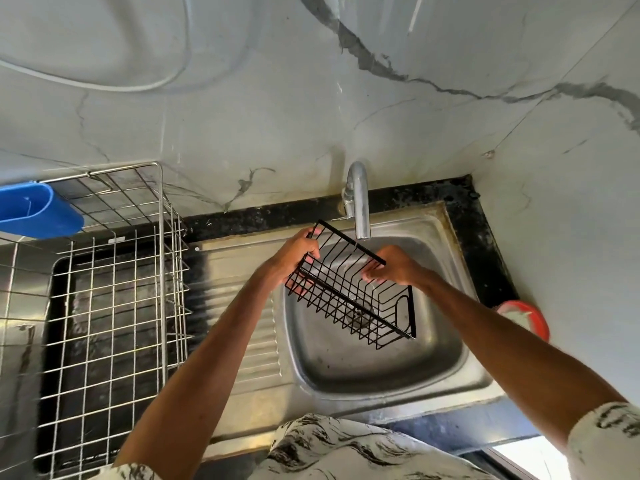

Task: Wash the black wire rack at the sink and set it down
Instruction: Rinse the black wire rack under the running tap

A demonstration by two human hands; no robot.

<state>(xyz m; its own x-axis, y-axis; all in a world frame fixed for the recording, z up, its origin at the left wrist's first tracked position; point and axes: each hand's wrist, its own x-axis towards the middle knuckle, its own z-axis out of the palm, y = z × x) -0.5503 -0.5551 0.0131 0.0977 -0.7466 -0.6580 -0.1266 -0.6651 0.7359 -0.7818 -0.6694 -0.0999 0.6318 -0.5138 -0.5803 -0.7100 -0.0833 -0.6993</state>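
Observation:
The black wire rack (349, 289) is held tilted in the air over the steel sink basin (433, 362), just under the chrome tap (360, 209). My left hand (298, 254) grips its far left end. My right hand (391, 266) has its fingers closed on wires near the rack's upper bar. A thin trickle of water seems to fall from the spout onto the rack. The drain shows through the wires.
A large silver wire dish rack (114, 306) stands on the counter to the left, with a blue plastic holder (38, 211) hung on its rim. A red-rimmed container (526, 317) sits at the sink's right edge. The marble wall (311, 98) rises behind.

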